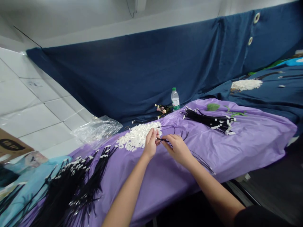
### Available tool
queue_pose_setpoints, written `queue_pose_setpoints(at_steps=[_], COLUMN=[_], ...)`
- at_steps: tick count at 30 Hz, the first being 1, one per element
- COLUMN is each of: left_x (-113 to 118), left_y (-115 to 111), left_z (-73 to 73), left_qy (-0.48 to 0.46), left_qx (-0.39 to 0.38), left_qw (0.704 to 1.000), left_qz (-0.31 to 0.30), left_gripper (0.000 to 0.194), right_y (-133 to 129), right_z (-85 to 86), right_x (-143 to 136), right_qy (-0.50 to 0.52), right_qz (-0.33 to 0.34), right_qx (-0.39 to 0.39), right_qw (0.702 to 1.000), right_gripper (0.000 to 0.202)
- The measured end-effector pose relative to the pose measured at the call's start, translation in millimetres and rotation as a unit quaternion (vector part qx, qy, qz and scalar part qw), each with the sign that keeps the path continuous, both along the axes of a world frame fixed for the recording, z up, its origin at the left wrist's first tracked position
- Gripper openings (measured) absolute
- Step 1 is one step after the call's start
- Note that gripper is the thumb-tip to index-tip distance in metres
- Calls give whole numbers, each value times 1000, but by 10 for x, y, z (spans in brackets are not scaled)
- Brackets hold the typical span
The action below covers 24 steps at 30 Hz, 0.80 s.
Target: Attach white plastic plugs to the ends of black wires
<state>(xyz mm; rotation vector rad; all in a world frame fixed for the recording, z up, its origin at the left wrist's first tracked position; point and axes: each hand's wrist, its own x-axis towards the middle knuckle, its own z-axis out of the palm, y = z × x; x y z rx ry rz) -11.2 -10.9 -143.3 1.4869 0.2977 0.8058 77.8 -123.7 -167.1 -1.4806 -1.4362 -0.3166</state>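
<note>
My left hand (151,142) is closed, its fingertips pinching the ends of several thin black wires near a small white bit that looks like a connector. Just to its right, my right hand (177,148) is closed around the same black wires (201,161), whose loose lengths curve out past it over the purple cloth. Behind my left hand lies a heap of small white connector pieces (133,136). What the fingers cover is hidden.
Bundled black cables with white ends lie at left (63,183), with another bundle (208,120) at right on the purple cloth (255,142). A green-capped bottle (175,100), flowers (161,109), a plastic bag (99,129) and a cardboard box (14,146) stand around. A blue curtain (132,72) hangs behind.
</note>
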Motion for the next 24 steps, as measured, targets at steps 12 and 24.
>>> queue_pose_setpoints(at_steps=[12,24], left_x=[-47,-468], left_y=[-215,-525], left_z=[872,1107], left_qy=[-43,36], left_qx=[266,88], left_qw=[962,988], left_qz=[53,-125], left_gripper=[33,30], right_y=[-459,-636], right_z=[394,472], right_x=[-117,-99], right_qy=[158,445], right_qz=[-4,290], right_qx=[188,125], right_qw=[969,838], right_gripper=[7,28])
